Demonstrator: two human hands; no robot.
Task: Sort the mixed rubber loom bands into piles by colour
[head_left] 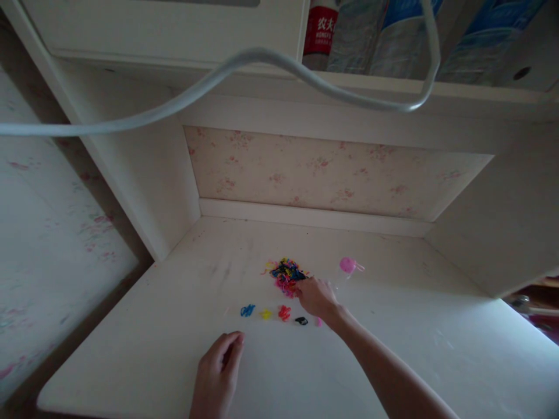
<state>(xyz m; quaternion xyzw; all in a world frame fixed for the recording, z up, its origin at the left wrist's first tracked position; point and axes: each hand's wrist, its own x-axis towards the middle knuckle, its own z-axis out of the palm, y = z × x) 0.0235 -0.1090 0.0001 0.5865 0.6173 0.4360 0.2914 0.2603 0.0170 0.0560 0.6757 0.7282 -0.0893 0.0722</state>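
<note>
A mixed heap of small coloured rubber bands (286,273) lies on the white tabletop. My right hand (318,297) reaches to the heap's right edge, fingers pinched together among the bands; which ones they grip is too small to tell. Nearer me runs a row of sorted little piles: blue bands (247,310), yellow bands (266,314), red bands (284,313), black bands (301,320) and a pink bit (318,321), partly beside my right wrist. My left hand (220,366) rests on the table below the blue pile, its fingers curled closed with nothing showing in them.
A round pink object (348,265) with a clear loop lies right of the heap. White side panels (489,233) and a floral back wall (297,174) enclose the table (152,337). Overhead, a white cable (262,55) crosses before a shelf holding water bottles (393,46).
</note>
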